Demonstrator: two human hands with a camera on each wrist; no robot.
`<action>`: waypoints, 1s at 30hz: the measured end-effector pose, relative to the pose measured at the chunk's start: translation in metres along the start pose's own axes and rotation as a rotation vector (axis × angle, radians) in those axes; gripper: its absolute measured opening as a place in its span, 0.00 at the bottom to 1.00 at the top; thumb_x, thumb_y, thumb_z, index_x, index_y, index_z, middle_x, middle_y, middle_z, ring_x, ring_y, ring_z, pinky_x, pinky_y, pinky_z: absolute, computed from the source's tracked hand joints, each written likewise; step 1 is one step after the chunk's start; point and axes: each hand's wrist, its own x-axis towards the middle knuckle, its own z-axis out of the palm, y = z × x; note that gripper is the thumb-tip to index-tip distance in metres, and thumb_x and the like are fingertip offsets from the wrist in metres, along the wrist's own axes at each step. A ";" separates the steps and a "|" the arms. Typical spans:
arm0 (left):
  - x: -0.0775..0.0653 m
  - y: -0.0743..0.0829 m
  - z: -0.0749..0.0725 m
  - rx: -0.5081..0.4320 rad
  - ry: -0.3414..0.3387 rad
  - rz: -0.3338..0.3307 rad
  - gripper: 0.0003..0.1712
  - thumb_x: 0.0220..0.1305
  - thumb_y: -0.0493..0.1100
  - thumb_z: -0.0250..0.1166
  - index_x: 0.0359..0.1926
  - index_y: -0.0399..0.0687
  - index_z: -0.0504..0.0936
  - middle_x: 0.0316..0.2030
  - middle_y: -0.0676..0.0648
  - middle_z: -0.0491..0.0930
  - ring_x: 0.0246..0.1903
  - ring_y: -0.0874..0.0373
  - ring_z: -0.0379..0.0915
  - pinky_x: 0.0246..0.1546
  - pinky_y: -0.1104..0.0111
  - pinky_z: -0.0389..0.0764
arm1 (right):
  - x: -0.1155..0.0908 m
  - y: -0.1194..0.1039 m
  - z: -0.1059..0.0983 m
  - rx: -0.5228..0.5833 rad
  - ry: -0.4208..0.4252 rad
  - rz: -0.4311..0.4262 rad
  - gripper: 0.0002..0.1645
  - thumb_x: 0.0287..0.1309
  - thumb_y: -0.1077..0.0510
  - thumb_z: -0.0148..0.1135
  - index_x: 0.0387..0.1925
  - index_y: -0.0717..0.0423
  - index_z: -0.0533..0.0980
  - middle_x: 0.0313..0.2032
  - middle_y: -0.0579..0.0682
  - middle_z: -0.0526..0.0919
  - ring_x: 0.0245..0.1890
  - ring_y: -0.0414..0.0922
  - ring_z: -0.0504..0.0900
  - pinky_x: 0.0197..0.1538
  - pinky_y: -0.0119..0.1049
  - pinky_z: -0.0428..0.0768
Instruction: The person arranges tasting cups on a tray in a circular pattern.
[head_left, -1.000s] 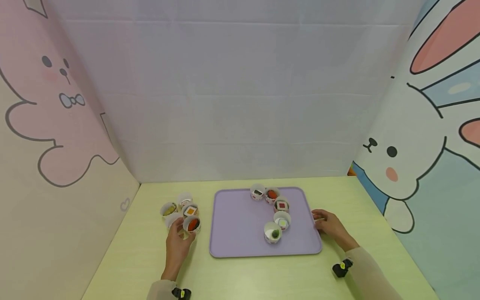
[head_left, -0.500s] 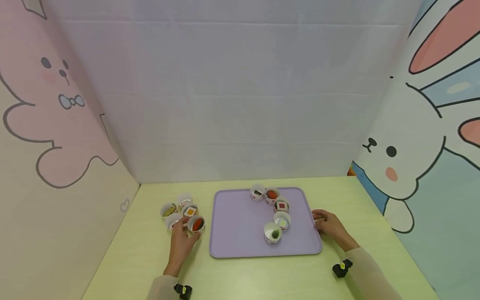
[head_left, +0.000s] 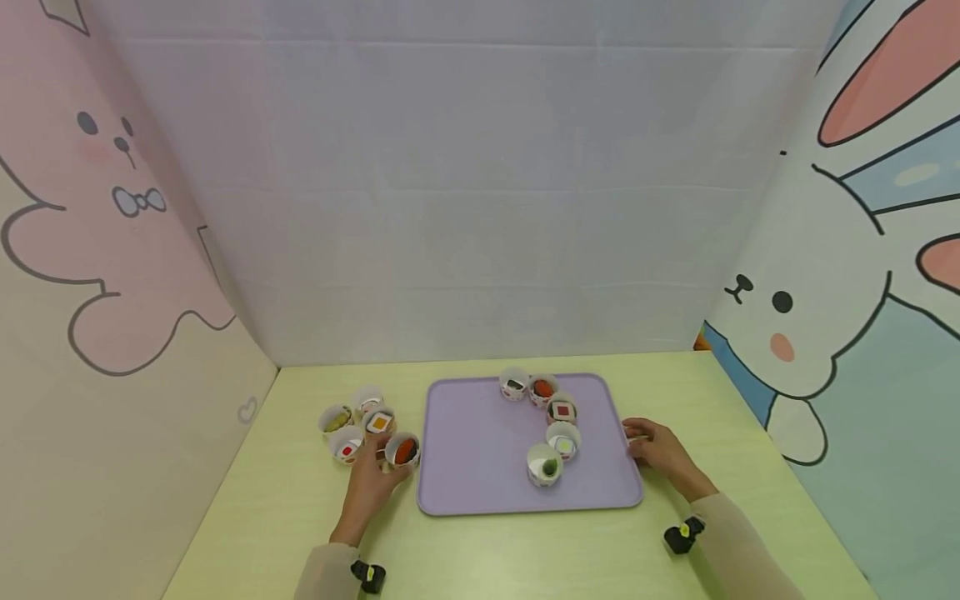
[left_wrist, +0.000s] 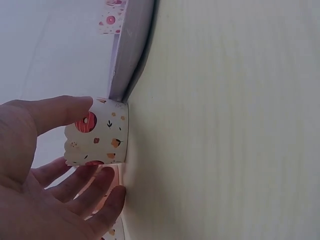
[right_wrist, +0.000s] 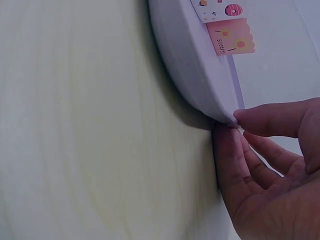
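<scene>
My left hand (head_left: 371, 482) holds a small paper cup (head_left: 402, 451) with an orange-red and dark piece inside. In the left wrist view, the thumb lies against the donut-printed wall of this cup (left_wrist: 102, 132), which stands on the table beside the tray's edge. The fingers are on its other side, partly hidden. At the tray's right edge, my right hand (head_left: 663, 452) pinches the rim of the lilac tray (head_left: 480, 467). The right wrist view shows thumb and fingertips meeting at the tray's rim (right_wrist: 220, 107). Several filled paper cups stand in a curve on the tray, including one with a green piece (head_left: 544, 465).
Left of the tray, several more cups stand grouped on the pale yellow table (head_left: 495, 558): one with yellow-green pieces (head_left: 336, 419), one with an orange square (head_left: 378, 421), one with a red piece (head_left: 346, 446). A white sheet (head_left: 480, 208) hangs behind; printed panels flank the table.
My left hand has slid the cup with the orange-red piece rightward, away from the group and up to the tray's left edge. The right hand and tray stay put.
</scene>
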 end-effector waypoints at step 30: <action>0.001 0.003 0.005 0.078 -0.035 0.055 0.39 0.43 0.34 0.77 0.59 0.36 0.70 0.53 0.31 0.78 0.51 0.39 0.76 0.54 0.46 0.75 | -0.003 -0.002 0.000 -0.009 0.003 0.001 0.34 0.54 0.70 0.58 0.65 0.70 0.66 0.56 0.70 0.74 0.46 0.50 0.81 0.42 0.38 0.83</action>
